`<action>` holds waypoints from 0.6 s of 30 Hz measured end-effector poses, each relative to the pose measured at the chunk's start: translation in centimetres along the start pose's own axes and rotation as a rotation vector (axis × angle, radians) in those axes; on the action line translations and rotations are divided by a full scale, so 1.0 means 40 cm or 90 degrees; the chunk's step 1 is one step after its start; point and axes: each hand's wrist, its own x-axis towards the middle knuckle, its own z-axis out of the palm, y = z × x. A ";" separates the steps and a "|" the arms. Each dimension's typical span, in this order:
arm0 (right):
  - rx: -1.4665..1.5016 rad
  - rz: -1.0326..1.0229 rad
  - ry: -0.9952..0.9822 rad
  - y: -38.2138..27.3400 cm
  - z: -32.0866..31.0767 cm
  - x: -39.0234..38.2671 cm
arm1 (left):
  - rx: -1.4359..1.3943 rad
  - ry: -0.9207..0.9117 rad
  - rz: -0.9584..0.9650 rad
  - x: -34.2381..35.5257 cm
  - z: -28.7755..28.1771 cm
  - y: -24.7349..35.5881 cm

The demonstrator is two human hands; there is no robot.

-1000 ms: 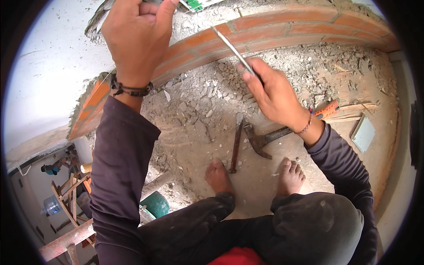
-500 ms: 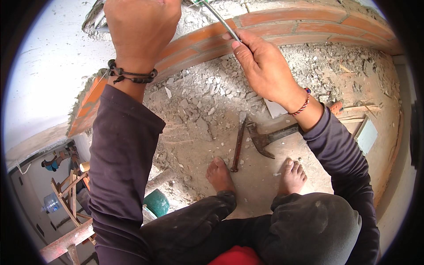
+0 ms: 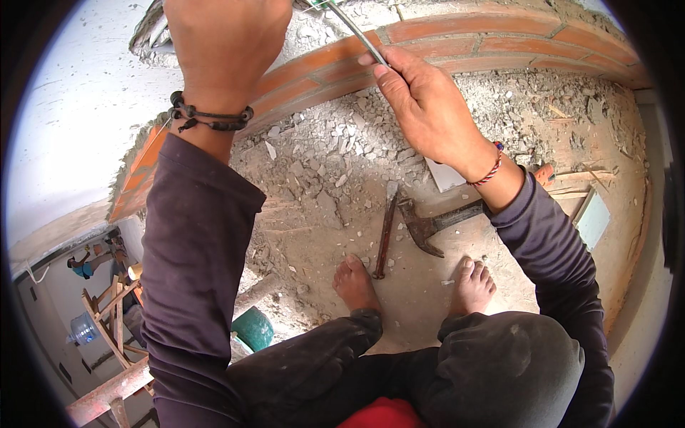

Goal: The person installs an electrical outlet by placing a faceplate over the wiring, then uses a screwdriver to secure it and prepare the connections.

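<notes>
My right hand (image 3: 435, 107) is closed round the lower end of a thin grey metal rod (image 3: 355, 30), thumb along it. The rod slants up and left to a green part at the upper edge. My left hand (image 3: 225, 43) is raised at the top, back of the hand showing, its fingers cut off by the frame or hidden; what they hold does not show. Both hands are in front of a low wall of orange bricks (image 3: 471, 47). On the floor below lie a claw hammer (image 3: 422, 227) and a rusty chisel (image 3: 386, 232), side by side.
Broken plaster rubble (image 3: 342, 143) lies along the wall's foot. A tile piece (image 3: 444, 175) sits under my right wrist, another (image 3: 592, 220) farther right. A green container (image 3: 253, 328) stands by my left knee. At lower left are a wooden frame (image 3: 114, 314), a water jug (image 3: 83, 328) and a distant person (image 3: 84, 267).
My left hand has shifted very slightly left. The right hand keeps its grip on the rod in nearly the same place. The distant person has moved a little.
</notes>
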 end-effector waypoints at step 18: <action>0.134 0.025 -0.014 0.008 0.022 -0.002 | 0.072 -0.024 0.031 0.027 -0.007 -0.010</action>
